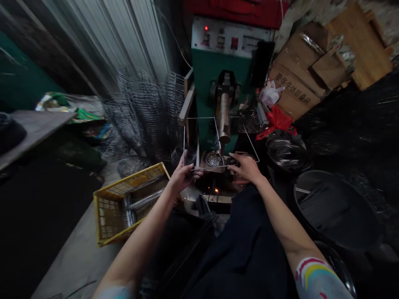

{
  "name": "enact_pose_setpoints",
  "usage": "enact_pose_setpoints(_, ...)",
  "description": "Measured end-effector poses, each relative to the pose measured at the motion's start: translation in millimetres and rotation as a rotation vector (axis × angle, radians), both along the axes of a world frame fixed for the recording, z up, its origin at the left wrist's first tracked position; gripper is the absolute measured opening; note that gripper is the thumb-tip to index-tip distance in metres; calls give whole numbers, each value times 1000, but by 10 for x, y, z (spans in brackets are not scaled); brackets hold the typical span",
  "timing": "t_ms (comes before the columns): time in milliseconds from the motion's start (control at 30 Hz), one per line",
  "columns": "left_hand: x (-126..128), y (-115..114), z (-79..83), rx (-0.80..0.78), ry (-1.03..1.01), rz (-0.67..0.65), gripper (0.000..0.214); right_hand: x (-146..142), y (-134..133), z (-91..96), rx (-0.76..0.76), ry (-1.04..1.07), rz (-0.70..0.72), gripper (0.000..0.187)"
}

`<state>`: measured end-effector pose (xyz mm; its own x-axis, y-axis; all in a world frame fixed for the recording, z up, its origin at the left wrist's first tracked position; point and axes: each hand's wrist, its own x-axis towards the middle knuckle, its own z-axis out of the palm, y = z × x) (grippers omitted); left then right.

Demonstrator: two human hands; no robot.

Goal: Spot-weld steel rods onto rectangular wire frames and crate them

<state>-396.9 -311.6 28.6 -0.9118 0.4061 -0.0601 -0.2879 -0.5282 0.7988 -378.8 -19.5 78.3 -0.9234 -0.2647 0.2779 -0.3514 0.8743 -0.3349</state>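
The left hand [182, 176] and right hand [247, 167] pinched a wire frame [217, 133] by its near edge, centre of the picture. Dimness hid whether it touched the metal rod [224, 114]; uneven grips could have skewed it there.

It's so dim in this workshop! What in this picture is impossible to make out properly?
All in the head view:
Right hand: its own fingers hide how it meets the wire frame.
Control panel on the green machine: lettering too small and blurred.
Yellow crate: near right corner hidden behind the left forearm.
Dark object on the tabletop: cut off by the left edge.
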Motion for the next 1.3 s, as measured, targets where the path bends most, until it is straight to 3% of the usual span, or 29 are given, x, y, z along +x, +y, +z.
enact_pose_setpoints(233, -321, -23, -26, 46, -7, 16, 91, -320, 12, 1, -32, 57, -32, 56)
enact_pose_setpoints(500, -444, -50, 51, 45, -26, 31, 88, -482, -23, 2, -58, 81, -18, 50)
enact_pose_setpoints(700, -448, -87, -6, 23, -21, 25, 90, -515, 40, -56, -142, 88, 32, 50)
enact_pose_setpoints(767, -447, -90, -20, 22, -24, 24, 91, -556, 172, -74, -184, 159, -57, 53)
enact_pose_setpoints(833, -460, -83, -14, 24, -30, 29, 93, -622, 339, -93, -244, 225, -255, 52)
enact_pose_setpoints(900, -468, -71, 8, 29, -35, 38, 95, -677, 484, -112, -415, 132, -418, 51)
enact_pose_setpoints(967, -429, -70, 30, 30, -27, 48, 97, -658, 557, -132, -623, -48, -461, 54)
enact_pose_setpoints(1033, -279, -100, 32, 22, -12, 40, 100, -496, 550, -161, -740, -150, -446, 58)
enact_pose_setpoints(1100, 25, -176, -3, 8, -5, 20, 100, -146, 501, -226, -787, -196, -415, 56)
enact_pose_setpoints(1167, 469, -297, -78, -17, -21, -12, 100, 395, 448, -344, -876, -301, -369, 52)
enact_pose_setpoints(1300, 1390, -594, -245, -98, -120, -86, 96, 1807, 354, -681, -982, -533, -356, 45)
